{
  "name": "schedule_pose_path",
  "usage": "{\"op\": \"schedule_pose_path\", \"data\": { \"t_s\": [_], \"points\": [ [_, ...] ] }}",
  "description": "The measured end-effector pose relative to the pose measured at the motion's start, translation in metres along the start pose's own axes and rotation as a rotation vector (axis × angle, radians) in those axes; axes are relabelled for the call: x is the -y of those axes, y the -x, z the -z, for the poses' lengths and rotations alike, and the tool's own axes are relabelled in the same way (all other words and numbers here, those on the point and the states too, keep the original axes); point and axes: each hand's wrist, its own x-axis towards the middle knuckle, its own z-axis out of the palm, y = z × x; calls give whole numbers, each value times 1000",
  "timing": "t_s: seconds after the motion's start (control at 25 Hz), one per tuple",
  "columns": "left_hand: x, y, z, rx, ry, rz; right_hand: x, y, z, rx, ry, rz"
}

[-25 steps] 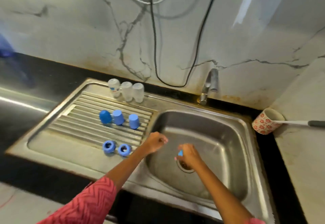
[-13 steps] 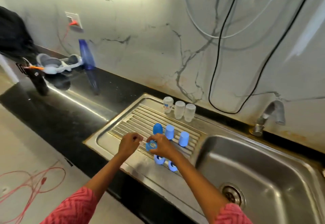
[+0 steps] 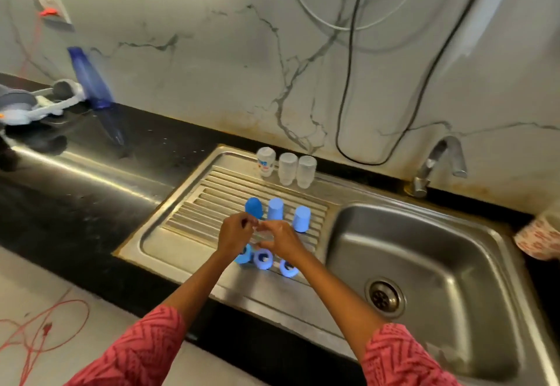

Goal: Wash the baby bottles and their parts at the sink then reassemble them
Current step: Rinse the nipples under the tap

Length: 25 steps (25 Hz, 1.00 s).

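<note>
Three clear bottles (image 3: 287, 169) stand upside down at the back of the steel drainboard (image 3: 181, 234). In front of them stand three blue caps (image 3: 275, 209). Three blue collar rings (image 3: 263, 260) lie nearer the front edge, one partly under my left wrist. My left hand (image 3: 235, 235) and my right hand (image 3: 281, 240) meet above the ribs, just in front of the caps. Between their fingertips is a small clear piece (image 3: 261, 231), blurred, shaped like a teat. Both hands pinch it.
The sink basin (image 3: 454, 264) with its drain (image 3: 385, 297) lies to the right, and the tap (image 3: 436, 161) is behind it. A patterned cup (image 3: 539, 240) sits at the right edge. On the black counter at far left are a blue bottle (image 3: 91, 79) and a grey gadget (image 3: 33, 103). Cables hang on the wall.
My hands moved from the basin to the drainboard. The blue ring my right hand held now lies beside the other two. Both hands have come together on the clear piece.
</note>
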Motion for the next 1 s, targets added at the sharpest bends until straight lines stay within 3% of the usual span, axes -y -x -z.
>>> {"op": "schedule_pose_path", "data": {
  "t_s": [0.16, 0.32, 0.4, 0.52, 0.68, 0.84, 0.92, 1.0],
  "points": [
    [-59, -3, -71, 221, -14, -122, -43, 38, 51, -187, -5, -218],
    [-104, 29, -163, 543, -16, -265, -131, 121, 89, -220, 63, -506],
    [-117, 50, -204, 687, -36, -236, -177, 167, 103, -146, 159, -690],
    [-122, 69, -247, 836, -96, -138, -236, 226, 117, 107, 306, -888],
    [-124, 80, -281, 920, -237, -62, -294, 264, 126, 308, 430, -896],
    [-118, 82, -295, 939, -302, 31, -308, 258, 125, 449, 472, -873],
    [-122, 84, -305, 936, -286, 105, -312, 248, 134, 454, 456, -890],
    [-141, 87, -315, 927, -126, 327, -310, 225, 152, 325, 335, -905]
  ]
}}
